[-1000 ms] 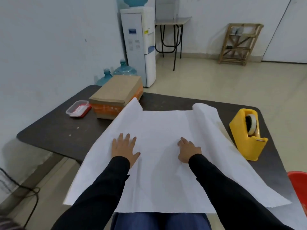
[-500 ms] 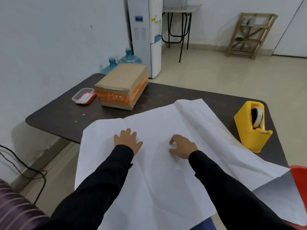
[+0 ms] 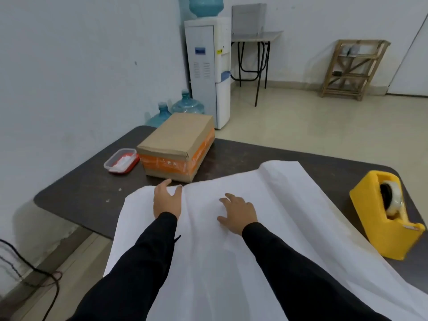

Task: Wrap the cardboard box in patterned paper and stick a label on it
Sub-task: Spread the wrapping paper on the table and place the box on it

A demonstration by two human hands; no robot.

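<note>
My right hand (image 3: 238, 213), spread flat, pins the paper (image 3: 289, 205) while my left hand (image 3: 167, 200), fingers straight and empty, reaches toward the cardboard box (image 3: 176, 140) just beyond the sheet's far edge; I should land it centred and square.

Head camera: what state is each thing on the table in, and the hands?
Brown cardboard box: closed, taped, unwrapped.
White paper sheet: spread out, plain side up.
Yellow tape dispenser: upright, roll loaded.
Left hand: open, over paper's far edge.
Right hand: open, resting on paper.

Plain white paper (image 3: 231, 251), brown box (image 3: 178, 140) with orange bands, yellow tape dispenser (image 3: 379, 218), dark table (image 3: 81, 193).
</note>
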